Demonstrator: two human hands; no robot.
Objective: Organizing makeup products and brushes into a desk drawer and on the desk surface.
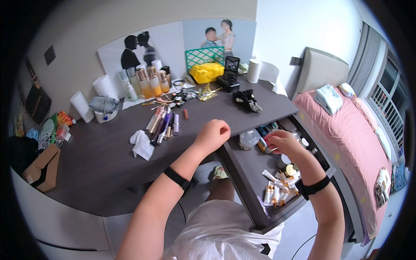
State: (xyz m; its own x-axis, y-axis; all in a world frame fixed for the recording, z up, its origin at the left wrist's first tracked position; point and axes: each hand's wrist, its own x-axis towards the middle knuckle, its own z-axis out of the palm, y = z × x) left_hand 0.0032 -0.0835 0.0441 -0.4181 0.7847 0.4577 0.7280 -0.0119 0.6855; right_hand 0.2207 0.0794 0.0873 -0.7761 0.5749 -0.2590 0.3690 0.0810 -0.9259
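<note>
My right hand (283, 143) reaches into the pulled-out drawer (242, 175), its fingertips on or close to a small container (269, 150); whether it grips that is unclear. Beside it stands a clear round plastic jar (249, 139). Nearer my body in the drawer lies a pile of small white tubes with orange caps (276, 191), next to a round jar with a pale yellow lid (291, 169). My left hand (214, 134) is curled above the desk's front edge by the drawer's left corner; nothing shows in it. Cosmetic tubes (164, 125) and a crumpled white tissue (142, 144) lie left of it.
Pump bottles with orange liquid (144, 85), a yellow pouch (207, 72), a black case with its lid up (229, 78) and a paper roll (253, 71) stand along the desk's back. A cardboard box (44, 165) is at the far left, a pink-covered bed (344, 130) at right.
</note>
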